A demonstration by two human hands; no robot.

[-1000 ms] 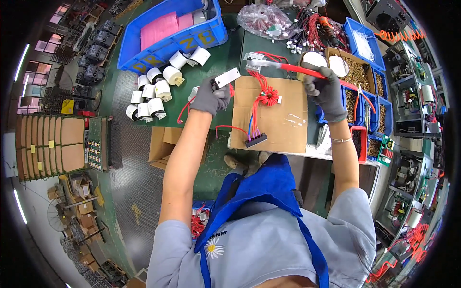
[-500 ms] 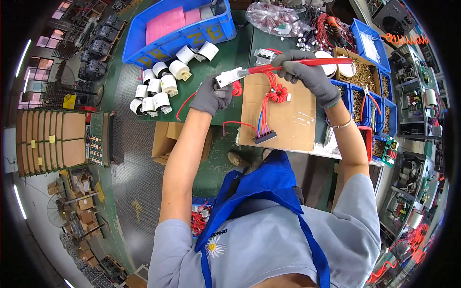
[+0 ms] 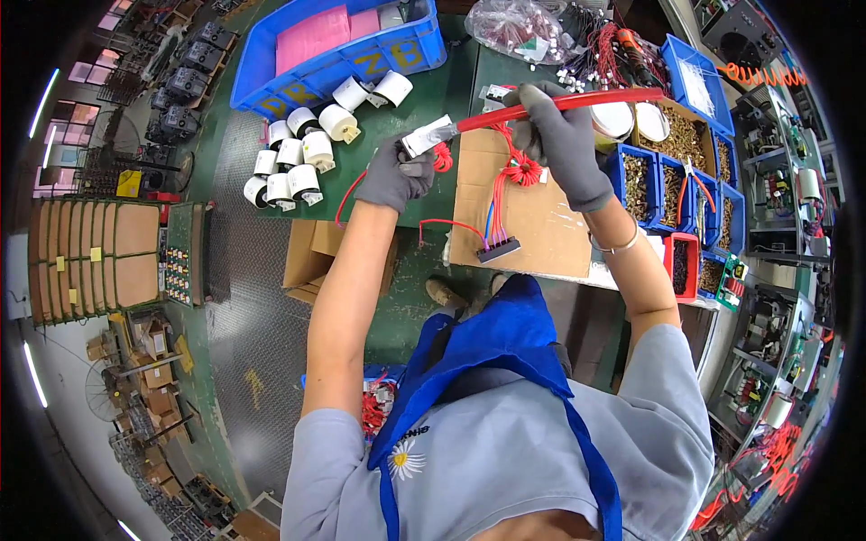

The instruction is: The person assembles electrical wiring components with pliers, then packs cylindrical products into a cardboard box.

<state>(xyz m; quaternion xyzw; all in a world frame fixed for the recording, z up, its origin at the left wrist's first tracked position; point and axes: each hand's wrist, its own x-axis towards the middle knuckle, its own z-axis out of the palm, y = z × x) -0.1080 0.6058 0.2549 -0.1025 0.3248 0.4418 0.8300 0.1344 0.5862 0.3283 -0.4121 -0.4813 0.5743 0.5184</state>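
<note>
My left hand [image 3: 397, 173], in a dark grey glove, is closed around a small white and metal piece [image 3: 429, 136]. A red wire [image 3: 354, 198] hangs beside that hand. My gloved right hand [image 3: 561, 144] is wrapped around a long red-handled tool [image 3: 622, 96], whose head end meets the white piece; its exact kind cannot be made out. Below the right hand, on a cardboard sheet [image 3: 550, 239], lies a wire harness with a coiled red bundle [image 3: 521, 169] and a black connector block [image 3: 499, 250].
Several white cylinders [image 3: 290, 153] stand left of my hands, in front of a blue crate [image 3: 338, 68]. To the right are blue bins of small brass-coloured parts [image 3: 637, 185] and a red bin [image 3: 681, 266]. A clear plastic bag [image 3: 514, 32] lies at the back.
The tool's far end has swung upward, and my right hand has shifted slightly left. The white piece has turned in my left hand, which stays nearly in place.
</note>
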